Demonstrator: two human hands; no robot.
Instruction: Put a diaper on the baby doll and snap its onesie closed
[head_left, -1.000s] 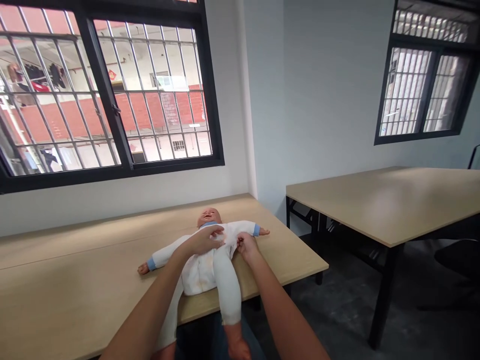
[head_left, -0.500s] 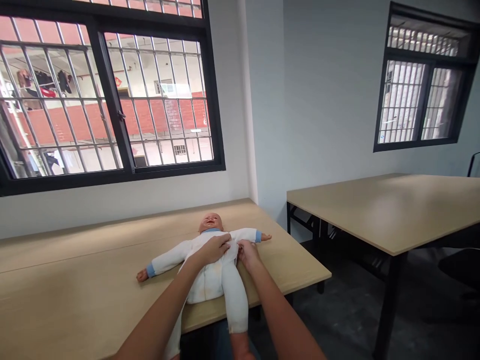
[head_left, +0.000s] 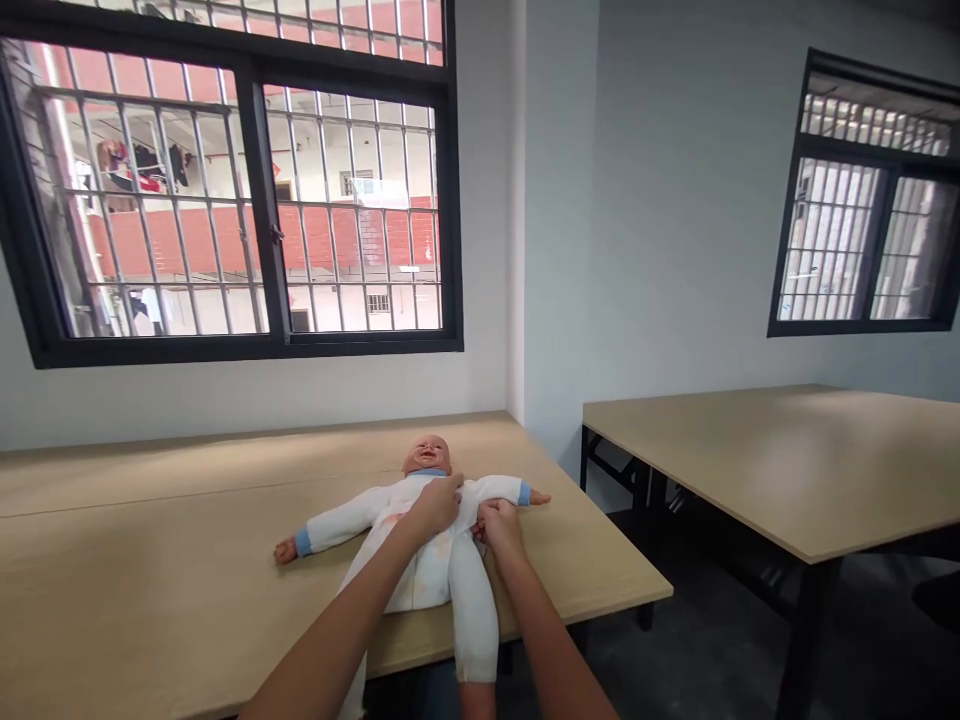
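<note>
A baby doll (head_left: 427,456) lies on its back on the wooden table, arms spread and legs hanging past the near edge. It wears a white romper (head_left: 472,590) with blue collar and cuffs. Over its chest, my left hand (head_left: 439,503) is closed with fingers bent on the cloth. My right hand (head_left: 499,528) pinches the romper at the side, just below the doll's outstretched arm on the right. The exact bit of cloth between my fingertips is too small to make out. My left forearm covers part of the doll's body and a leg.
The doll's table (head_left: 187,560) ends at a corner on the right. Beyond a gap stands a second wooden table (head_left: 750,460) with black legs. A barred window (head_left: 360,220) is in the wall behind, and another window (head_left: 840,240) is at the right.
The view has tilted and shifted slightly. My left hand has moved a little up the chest, its fingers more upright. My right hand has turned and stays at the romper's side.
</note>
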